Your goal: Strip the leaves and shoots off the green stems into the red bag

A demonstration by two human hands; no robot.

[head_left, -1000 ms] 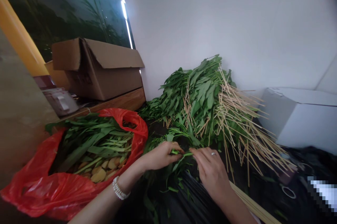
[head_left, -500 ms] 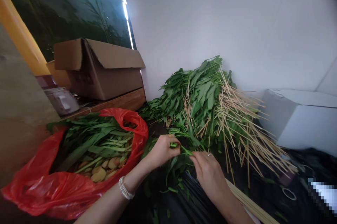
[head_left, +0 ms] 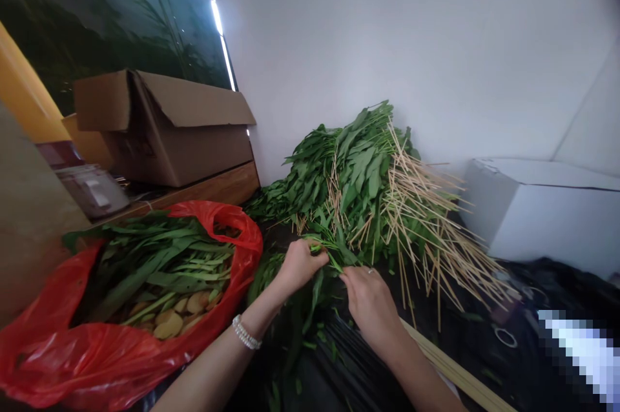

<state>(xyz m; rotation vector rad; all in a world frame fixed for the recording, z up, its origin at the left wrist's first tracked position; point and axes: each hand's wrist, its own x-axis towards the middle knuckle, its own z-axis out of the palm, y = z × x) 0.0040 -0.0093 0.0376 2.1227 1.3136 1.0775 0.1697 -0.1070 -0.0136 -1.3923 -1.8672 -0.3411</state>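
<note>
**Near:** The left hand is clamping a sprig of leafy green stems between thumb and fingertips, with a pearl bracelet sitting on its wrist. The sprig's long axis is running from that grip rightward and slightly down, so its free end is lying nearer the right hand. Longer leaves are hanging below the grip. The right hand's fingers are curling just beside that free end, but whether they are closed on it or only next to it, I cannot tell.

**Middle:** A red plastic bag is gaping open at left, holding long cut leaves and pale round slices. Under the hands, black plastic sheeting is spreading out, and a bundle of long wooden sticks is running off toward the lower right. Ahead, a heap of leafy greens is mingling with loose bamboo skewers.

**Far:** An open cardboard box is sitting on a wooden ledge, and a white box is standing at right against a white wall.
</note>
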